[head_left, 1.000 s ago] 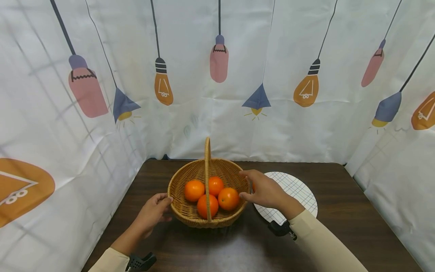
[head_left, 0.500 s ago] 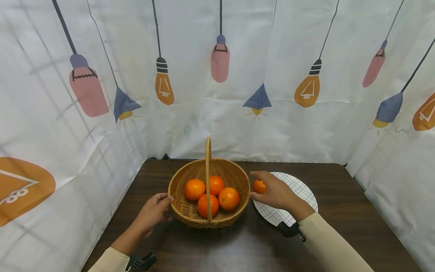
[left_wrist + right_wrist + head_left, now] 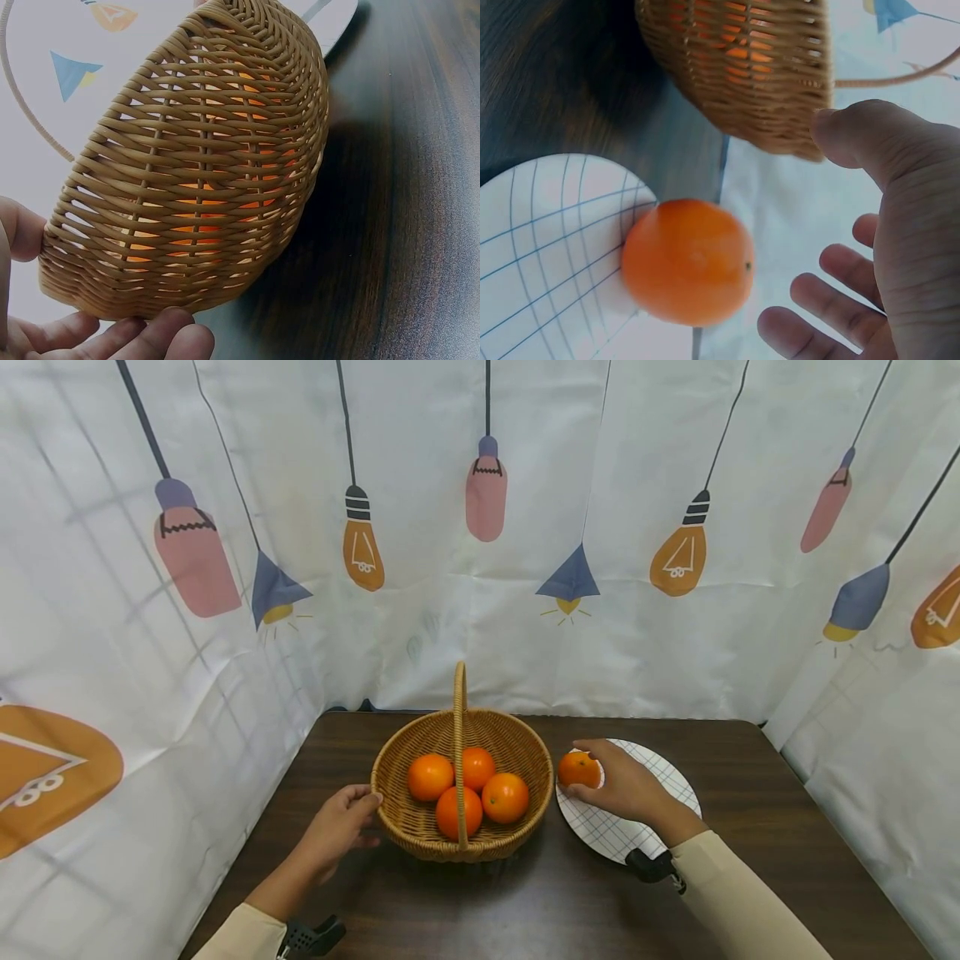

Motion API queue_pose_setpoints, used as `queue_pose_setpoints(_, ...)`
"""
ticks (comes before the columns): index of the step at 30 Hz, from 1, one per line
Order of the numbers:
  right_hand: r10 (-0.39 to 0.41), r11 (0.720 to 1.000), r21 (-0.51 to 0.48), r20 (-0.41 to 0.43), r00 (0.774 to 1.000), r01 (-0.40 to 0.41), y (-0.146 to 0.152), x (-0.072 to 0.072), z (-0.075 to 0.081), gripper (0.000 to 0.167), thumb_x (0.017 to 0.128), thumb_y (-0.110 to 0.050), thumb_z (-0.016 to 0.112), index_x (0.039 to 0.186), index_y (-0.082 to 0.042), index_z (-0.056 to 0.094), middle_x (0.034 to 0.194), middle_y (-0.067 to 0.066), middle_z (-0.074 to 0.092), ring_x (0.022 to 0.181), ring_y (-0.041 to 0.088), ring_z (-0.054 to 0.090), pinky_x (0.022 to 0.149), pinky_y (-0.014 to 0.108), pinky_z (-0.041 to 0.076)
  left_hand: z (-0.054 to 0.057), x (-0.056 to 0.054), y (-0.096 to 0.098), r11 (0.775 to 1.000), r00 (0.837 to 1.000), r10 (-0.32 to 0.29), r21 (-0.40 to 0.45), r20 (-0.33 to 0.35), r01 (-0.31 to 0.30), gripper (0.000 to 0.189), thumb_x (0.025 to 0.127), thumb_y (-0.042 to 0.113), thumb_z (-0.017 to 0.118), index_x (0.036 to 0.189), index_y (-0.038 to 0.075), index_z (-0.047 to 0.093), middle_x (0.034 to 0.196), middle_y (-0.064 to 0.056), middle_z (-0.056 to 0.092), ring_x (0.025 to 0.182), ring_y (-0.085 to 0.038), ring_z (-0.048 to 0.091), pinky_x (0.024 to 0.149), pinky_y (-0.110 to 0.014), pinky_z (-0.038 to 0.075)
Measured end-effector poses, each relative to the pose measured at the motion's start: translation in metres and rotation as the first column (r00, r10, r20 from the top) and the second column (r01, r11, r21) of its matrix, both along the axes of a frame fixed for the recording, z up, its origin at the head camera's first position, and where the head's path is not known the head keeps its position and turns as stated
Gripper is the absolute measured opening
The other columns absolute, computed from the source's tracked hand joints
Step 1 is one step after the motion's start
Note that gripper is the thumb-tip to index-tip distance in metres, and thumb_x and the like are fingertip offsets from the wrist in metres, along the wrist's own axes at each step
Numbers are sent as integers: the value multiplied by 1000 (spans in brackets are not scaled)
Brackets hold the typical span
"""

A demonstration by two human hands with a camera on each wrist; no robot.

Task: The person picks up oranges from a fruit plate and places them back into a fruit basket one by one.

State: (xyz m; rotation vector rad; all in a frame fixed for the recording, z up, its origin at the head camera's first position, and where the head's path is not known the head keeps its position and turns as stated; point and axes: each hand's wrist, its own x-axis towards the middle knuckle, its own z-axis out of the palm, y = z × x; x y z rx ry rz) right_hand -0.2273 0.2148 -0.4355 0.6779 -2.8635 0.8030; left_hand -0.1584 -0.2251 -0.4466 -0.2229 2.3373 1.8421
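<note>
A wicker basket (image 3: 517, 739) with a tall arched handle stands on the table and holds several oranges (image 3: 430, 777). My left hand (image 3: 337, 831) grips its left rim. In the left wrist view the thumb lies over the rim and the fingers (image 3: 161, 334) are against the outside of the woven wall (image 3: 187, 157). To the right of the basket, a single orange (image 3: 578, 769) lies on the left part of a white plate with a grid pattern (image 3: 667, 777). My right hand (image 3: 622, 785) hovers beside this orange (image 3: 690, 262), thumb and fingers spread, with a gap showing in the right wrist view.
The dark wooden table (image 3: 742, 827) reaches back to a white curtain (image 3: 420, 635) printed with hanging lamps. Curtain also lines both sides. The basket's handle (image 3: 459, 693) rises well above its rim. A dark strap is on each wrist.
My right hand has moved right, from the basket's right rim to beside the orange on the plate, which now shows more fully. The left hand and the basket have stayed in place.
</note>
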Motion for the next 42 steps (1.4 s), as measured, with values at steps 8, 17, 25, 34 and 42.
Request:
queue_pose_setpoints(8,-17,1000,26,-2,1000,17,7,-6,-10,75,84,-36,84,145,-4,54,145,16,55,131,39,52,105,58,46,0,0,0,1000,1000,0,-2,-1,0,59,106,27,57,145,-12,38,130,-29,55,102,-29,65,78,-47,62)
queue_pose_setpoints(17,-44,998,54,15,999,43,14,-16,-22,75,85,-37,83,145,-2,53,145,18,54,134,40,50,108,58,43,-2,0,0,1000,1000,-4,0,0,4,60,106,28,56,147,-12,36,132,-29,54,104,-29,64,78,-47,62)
queue_pose_setpoints(25,-53,997,59,40,998,51,18,-22,-30,77,86,-35,83,145,1,51,144,22,53,132,42,50,105,59,45,-3,0,-1,1000,1000,0,-6,1,0,61,106,29,56,147,-12,35,134,-29,53,105,-30,63,79,-47,62)
queue_pose_setpoints(34,-64,997,42,67,996,62,16,-27,-37,77,85,-33,83,145,2,51,144,24,54,131,42,51,106,59,44,-3,0,-1,1000,1000,5,0,2,-5,60,106,27,56,146,-12,36,132,-29,54,103,-29,63,78,-47,62)
queue_pose_setpoints(42,-73,996,66,74,995,68,15,-31,-42,75,84,-33,83,143,1,52,142,23,55,128,40,54,102,57,48,-3,0,-1,1000,1000,4,3,-1,-4,60,106,28,57,146,-12,36,133,-30,53,104,-29,63,78,-46,62)
